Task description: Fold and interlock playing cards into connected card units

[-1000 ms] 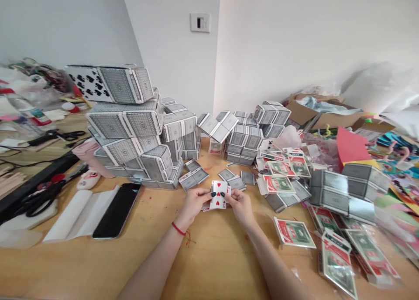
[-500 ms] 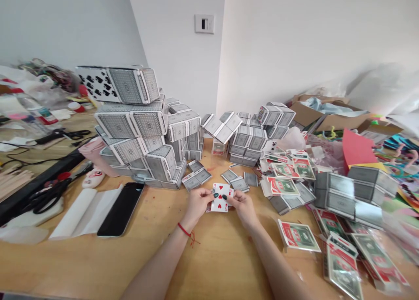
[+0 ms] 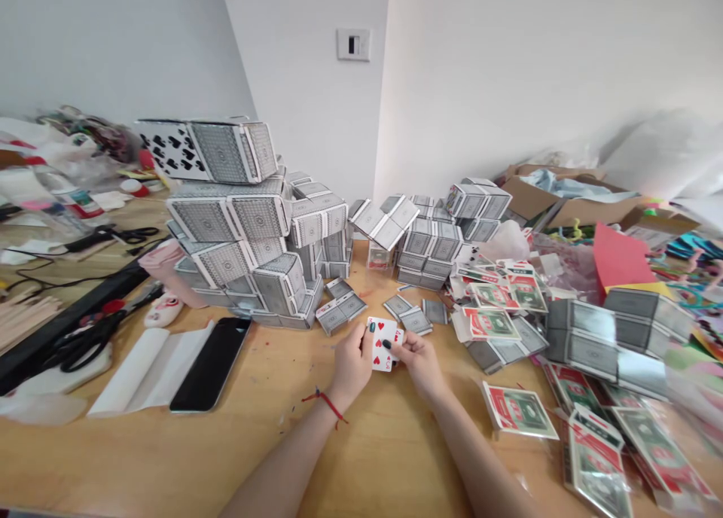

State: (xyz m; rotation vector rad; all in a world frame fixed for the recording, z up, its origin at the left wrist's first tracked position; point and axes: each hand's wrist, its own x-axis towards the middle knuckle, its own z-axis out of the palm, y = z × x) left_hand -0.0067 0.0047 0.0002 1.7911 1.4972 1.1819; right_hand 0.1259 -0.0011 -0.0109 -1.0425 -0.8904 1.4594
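Both my hands meet at the middle of the wooden table around a few red heart playing cards. My left hand pinches the cards from the left, a red string round its wrist. My right hand grips them from the right, a dark-nailed finger over the front card. Just beyond them lie small folded card pieces with grey patterned backs.
A tall stack of cubes built from grey-backed cards rises at the back left, with lower stacks behind centre. Card packs litter the right side. A black phone on white paper and scissors lie at left.
My left hand has turned inward, its palm edge now closer over the cards. The cards stay between both hands, shifted slightly right. The view has tilted a little.
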